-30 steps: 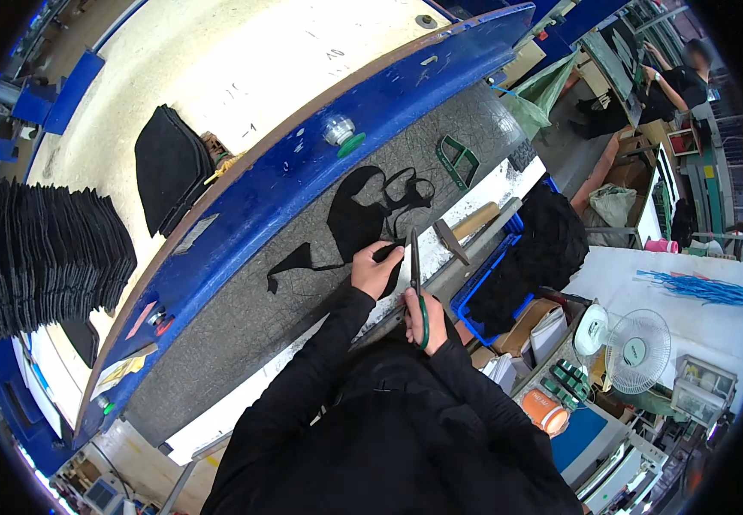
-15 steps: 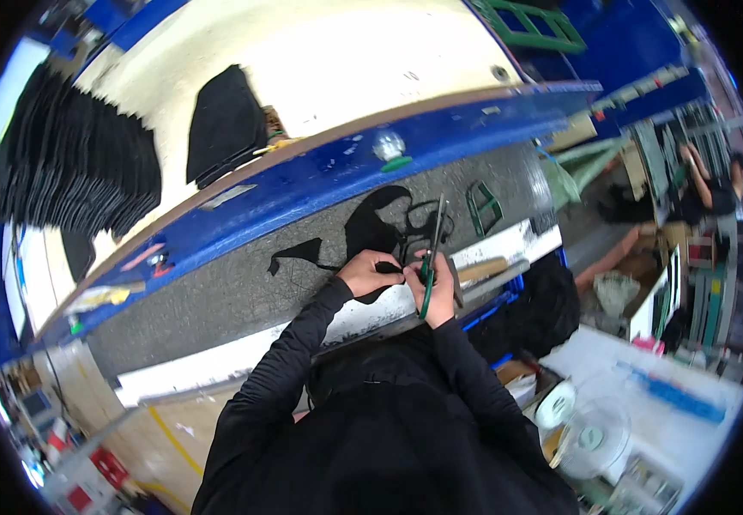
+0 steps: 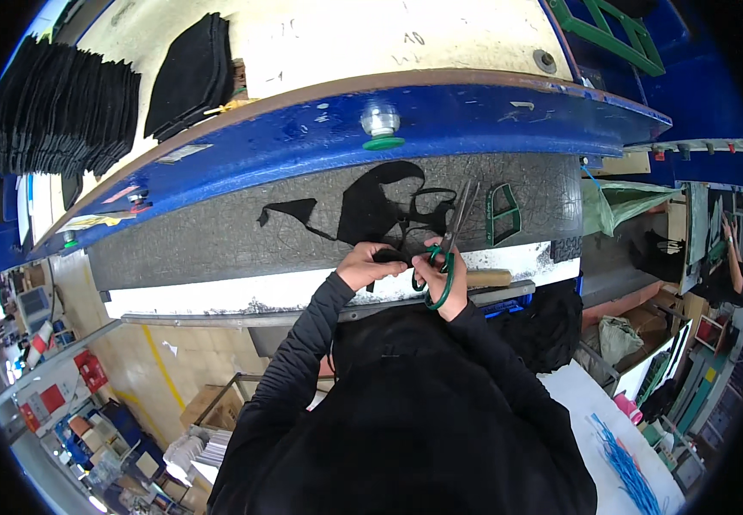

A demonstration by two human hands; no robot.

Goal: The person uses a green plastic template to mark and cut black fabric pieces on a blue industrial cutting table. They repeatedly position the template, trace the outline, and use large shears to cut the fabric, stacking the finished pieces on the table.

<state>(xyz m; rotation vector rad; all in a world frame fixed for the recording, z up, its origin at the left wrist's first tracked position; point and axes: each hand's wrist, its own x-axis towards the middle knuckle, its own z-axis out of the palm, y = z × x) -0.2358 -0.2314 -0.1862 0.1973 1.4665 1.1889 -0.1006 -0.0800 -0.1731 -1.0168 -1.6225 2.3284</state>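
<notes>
My left hand (image 3: pixel 361 268) pinches a small black fabric piece (image 3: pixel 385 256) between thumb and fingers. Close beside it, my right hand (image 3: pixel 445 292) has green-handled scissors (image 3: pixel 460 215), blades pointing up and away, slightly apart. The right fingertips reach the edge of the fabric piece; whether they grip it is hard to see. Just beyond both hands, a black cut-out scrap (image 3: pixel 367 210) with holes and a thin strip lies on the grey textured work surface (image 3: pixel 208 245). Right of the scissor blades stands a green cutting die (image 3: pixel 503 215).
A blue beam (image 3: pixel 277 133) with a round green-rimmed knob (image 3: pixel 381 129) crosses beyond the work surface. On the pale board above are black stacked pieces (image 3: pixel 63 107). A wooden block (image 3: pixel 487 278) lies beside my right hand. Another person (image 3: pixel 732 266) is at far right.
The whole view has turned and shifted. The scissors' blades, together before, now stand slightly apart. Both hands remain close together, with the fabric piece still in my left.
</notes>
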